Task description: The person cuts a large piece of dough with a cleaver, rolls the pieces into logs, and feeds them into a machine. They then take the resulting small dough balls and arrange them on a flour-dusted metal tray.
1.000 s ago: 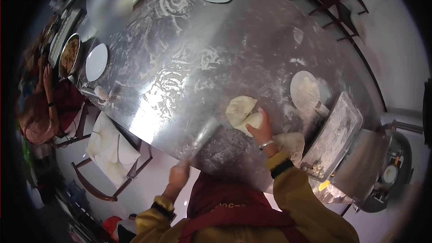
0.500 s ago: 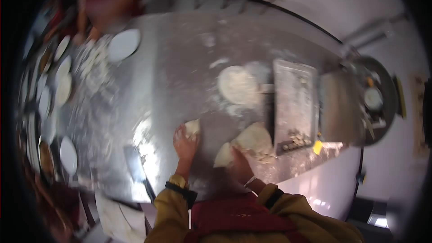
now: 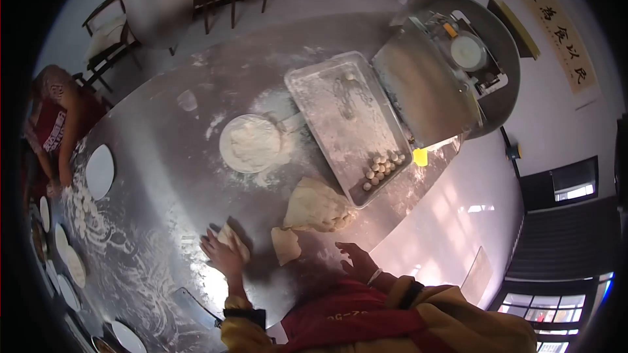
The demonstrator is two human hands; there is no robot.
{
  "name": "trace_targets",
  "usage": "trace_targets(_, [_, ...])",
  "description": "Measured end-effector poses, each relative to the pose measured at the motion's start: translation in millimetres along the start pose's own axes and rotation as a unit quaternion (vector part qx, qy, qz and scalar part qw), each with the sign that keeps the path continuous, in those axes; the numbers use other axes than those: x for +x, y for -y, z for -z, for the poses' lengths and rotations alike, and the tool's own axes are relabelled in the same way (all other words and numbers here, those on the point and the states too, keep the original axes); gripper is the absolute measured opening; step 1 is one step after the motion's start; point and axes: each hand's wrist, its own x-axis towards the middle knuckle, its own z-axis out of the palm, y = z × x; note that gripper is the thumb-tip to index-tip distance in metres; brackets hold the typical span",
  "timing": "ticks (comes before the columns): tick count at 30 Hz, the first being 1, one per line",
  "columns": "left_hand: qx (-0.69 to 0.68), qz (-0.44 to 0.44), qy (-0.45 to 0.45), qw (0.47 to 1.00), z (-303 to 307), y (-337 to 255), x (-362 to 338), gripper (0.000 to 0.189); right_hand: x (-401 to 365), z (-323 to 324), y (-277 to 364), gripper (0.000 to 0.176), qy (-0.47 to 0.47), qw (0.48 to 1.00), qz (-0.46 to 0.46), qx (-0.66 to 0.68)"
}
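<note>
At eight o'clock from the large dough (image 3: 318, 208), my left hand (image 3: 224, 256) rests half-spread on a loose dough piece (image 3: 236, 243); I cannot tell whether it grips or only steadies it. My right hand (image 3: 360, 263), at five o'clock, is spread open, holding nothing I can see. An offcut (image 3: 286, 246) touches the large dough around seven. Flour (image 3: 254, 142) sits at half past ten, near probably against sticking. The tray (image 3: 324, 108) at one likely keeps its dough balls (image 3: 379, 170) together. At seven from my left hand, the knife (image 3: 194, 304) points its handle towards me, presumably for reach.
</note>
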Motion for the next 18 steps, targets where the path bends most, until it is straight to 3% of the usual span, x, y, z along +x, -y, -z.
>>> trace_targets(1, [-0.007,-0.022,-0.012,1.0,-6.9,-4.8,-19.2,0.073,-1.2,3.7,-3.8,0.051,0.0,1.0,-0.002,0.003])
trace_targets(2, [0.101,-0.164,-0.089,0.977,-22.5,4.9,-43.8,0.076,-8.8,3.1,-7.3,0.051,0.006,1.0,-0.014,0.0])
trace_targets(3, [-0.044,-0.178,0.012,0.983,11.5,-14.2,-64.1,0.076,-10.6,3.1,-12.8,0.051,0.008,1.0,-0.019,-0.001])
trace_targets(4, [-0.055,-0.259,-0.028,0.964,-3.3,2.0,-80.7,0.075,-7.6,3.7,-20.1,0.051,0.009,1.0,-0.018,-0.001])
trace_targets(7, [-0.188,-0.223,0.015,0.956,-20.2,22.0,-65.5,0.074,-11.8,7.7,-35.7,0.046,0.008,0.999,-0.035,0.027])
trace_targets(9, [-0.144,-0.262,-0.011,0.954,34.0,-8.8,-30.5,0.073,-12.4,13.2,-43.2,0.045,0.005,0.998,-0.041,0.049])
trace_targets(10, [-0.128,-0.249,-0.065,0.958,49.9,-24.6,-16.4,0.07,-14.6,17.0,-49.7,0.044,-0.004,0.998,-0.038,0.058])
trace_targets(12, [-0.099,-0.185,-0.087,0.974,76.7,-75.3,5.9,0.065,-17.4,28.4,-65.8,0.043,-0.014,0.996,-0.037,0.074])
trace_targets(13, [-0.091,-0.238,-0.134,0.958,63.8,-85.2,21.8,0.062,-20.6,33.3,-74.9,0.043,-0.015,0.996,-0.041,0.083])
trace_targets(16, [-0.02,-0.285,0.054,0.957,14.1,-93.0,47.7,0.061,-26.7,62.0,-91.9,0.043,-0.015,0.994,-0.041,0.096])
trace_targets(18, [-0.038,-0.162,0.002,0.986,11.8,-116.0,54.2,0.055,-31.7,83.1,-107.5,0.042,-0.029,0.995,-0.036,0.086])
